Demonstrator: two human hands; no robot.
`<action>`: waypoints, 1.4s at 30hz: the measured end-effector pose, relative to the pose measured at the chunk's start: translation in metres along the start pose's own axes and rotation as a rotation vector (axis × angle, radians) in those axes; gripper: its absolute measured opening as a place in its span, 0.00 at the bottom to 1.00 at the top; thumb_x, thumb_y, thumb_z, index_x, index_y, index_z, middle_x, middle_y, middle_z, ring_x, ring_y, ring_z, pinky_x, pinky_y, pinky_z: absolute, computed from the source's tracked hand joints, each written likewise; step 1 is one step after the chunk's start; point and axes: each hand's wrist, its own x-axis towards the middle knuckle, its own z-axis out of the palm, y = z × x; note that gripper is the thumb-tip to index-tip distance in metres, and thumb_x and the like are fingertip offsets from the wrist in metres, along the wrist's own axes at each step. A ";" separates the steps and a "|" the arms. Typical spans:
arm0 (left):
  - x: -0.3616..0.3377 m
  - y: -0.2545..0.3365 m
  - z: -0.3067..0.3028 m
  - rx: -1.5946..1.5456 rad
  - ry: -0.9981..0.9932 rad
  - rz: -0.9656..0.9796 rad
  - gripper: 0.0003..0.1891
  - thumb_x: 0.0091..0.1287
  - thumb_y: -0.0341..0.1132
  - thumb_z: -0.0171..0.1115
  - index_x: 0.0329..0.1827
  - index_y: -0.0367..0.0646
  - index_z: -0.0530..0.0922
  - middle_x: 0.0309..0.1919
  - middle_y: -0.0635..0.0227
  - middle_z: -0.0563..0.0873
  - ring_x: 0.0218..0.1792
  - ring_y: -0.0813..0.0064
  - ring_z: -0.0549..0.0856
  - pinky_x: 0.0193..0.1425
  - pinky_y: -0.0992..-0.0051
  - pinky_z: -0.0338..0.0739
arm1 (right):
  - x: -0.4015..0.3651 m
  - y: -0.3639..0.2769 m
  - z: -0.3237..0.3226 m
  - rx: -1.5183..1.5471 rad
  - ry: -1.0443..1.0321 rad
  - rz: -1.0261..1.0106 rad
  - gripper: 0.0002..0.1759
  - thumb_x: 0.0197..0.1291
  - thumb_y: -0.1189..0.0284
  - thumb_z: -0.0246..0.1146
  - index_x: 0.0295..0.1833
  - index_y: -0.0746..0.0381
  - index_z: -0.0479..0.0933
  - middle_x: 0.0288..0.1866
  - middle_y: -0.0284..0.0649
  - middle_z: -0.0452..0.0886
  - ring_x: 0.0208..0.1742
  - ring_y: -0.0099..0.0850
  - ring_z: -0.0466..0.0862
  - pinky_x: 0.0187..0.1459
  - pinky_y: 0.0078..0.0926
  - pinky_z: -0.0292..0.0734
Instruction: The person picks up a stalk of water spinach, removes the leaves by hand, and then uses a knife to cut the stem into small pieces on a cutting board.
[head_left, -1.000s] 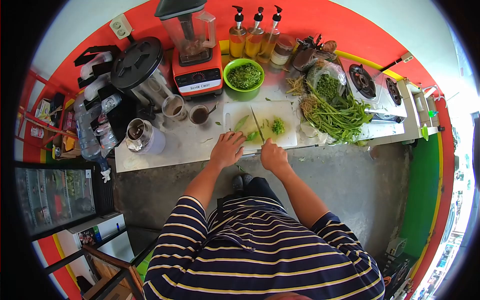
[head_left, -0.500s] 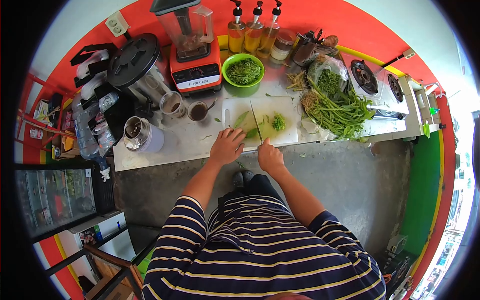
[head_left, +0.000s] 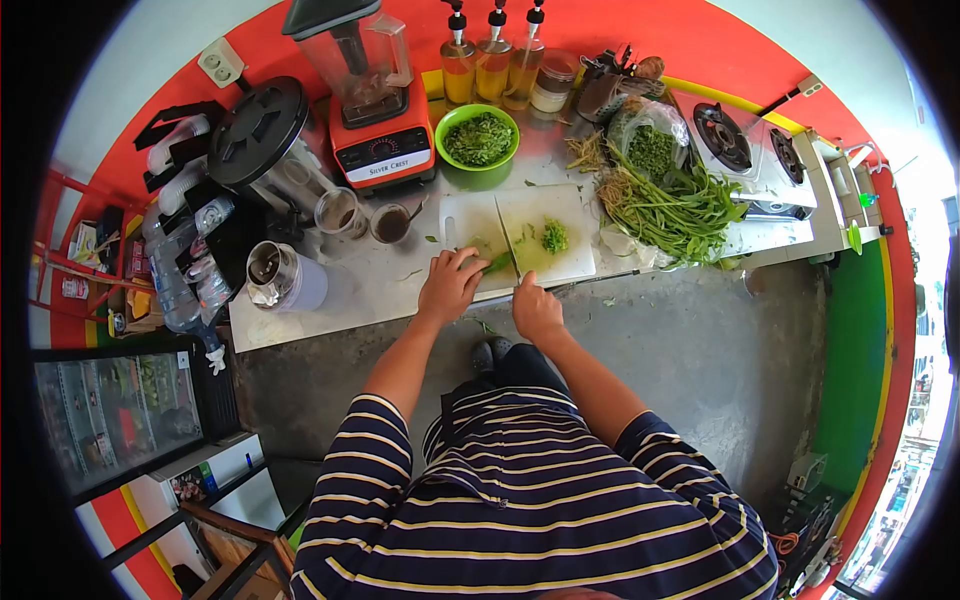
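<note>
A white cutting board (head_left: 575,205) lies near the front edge of the metal counter. On its left part my left hand (head_left: 450,286) has its fingers curled over some green leaves (head_left: 497,263), pressing them to the board. My right hand (head_left: 538,308) is closed round the handle of a knife (head_left: 507,232), whose blade points away from me across the board, just right of those leaves. To the right of the blade sits a small heap of chopped greens (head_left: 555,236).
Behind the board stand a green bowl (head_left: 447,158) of chopped greens and a red blender (head_left: 383,145). A bunch of leafy stems (head_left: 675,215) lies to the right, before a gas stove (head_left: 722,135). Two plastic cups (head_left: 391,224) and a tall container (head_left: 300,285) stand left.
My left fingers have closed in over the leaves, and the single leaf that lay farther up the board no longer shows there. The knife stays in my right hand; the view has shifted slightly.
</note>
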 end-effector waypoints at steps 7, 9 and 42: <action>-0.002 0.001 0.002 0.079 -0.011 -0.006 0.15 0.70 0.38 0.61 0.58 0.52 0.83 0.59 0.70 0.78 0.56 0.60 0.75 0.62 0.60 0.69 | 0.005 -0.010 -0.032 -0.130 0.011 -0.094 0.13 0.70 0.71 0.53 0.53 0.68 0.67 0.44 0.58 0.87 0.49 0.53 0.89 0.49 0.46 0.85; -0.004 0.001 0.001 0.054 0.000 0.001 0.15 0.70 0.38 0.61 0.58 0.53 0.83 0.59 0.70 0.78 0.56 0.60 0.75 0.62 0.60 0.69 | -0.004 -0.010 -0.019 -0.122 0.019 -0.073 0.13 0.69 0.71 0.53 0.53 0.68 0.68 0.43 0.58 0.87 0.48 0.52 0.89 0.49 0.46 0.85; -0.005 -0.004 0.006 0.067 0.025 0.055 0.14 0.67 0.33 0.60 0.55 0.53 0.82 0.59 0.69 0.77 0.55 0.59 0.75 0.60 0.59 0.69 | 0.011 -0.014 0.004 -0.058 0.052 -0.066 0.18 0.68 0.67 0.55 0.54 0.70 0.66 0.44 0.63 0.86 0.47 0.59 0.88 0.50 0.52 0.83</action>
